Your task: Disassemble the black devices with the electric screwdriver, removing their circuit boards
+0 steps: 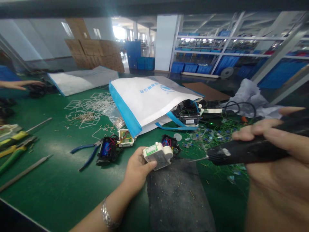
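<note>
My left hand (135, 167) grips a small white-and-grey plastic housing (158, 156) with a green-edged label, thumb on its front face. A black electric screwdriver (238, 152) lies in the grasp of my right hand (267, 177), its thin bit pointing left, apart from the housing. Below the housing is a dark mat (177, 196) with a few loose screws. Just behind the housing sits a black wired unit (175, 145), partly hidden. Another black unit (107, 149) with a blue part and red wires lies left of it, beside a white case with a circuit board (126, 138).
Blue-handled pliers (88, 154) lie left of my hand; screwdrivers and a green-handled tool (14, 158) are farther left. A white-and-blue bag (152, 100) stands behind, near wire loops (94, 104) and screws. Green wire pieces (217, 138) spread at right. Another person's hand (21, 84) shows far left.
</note>
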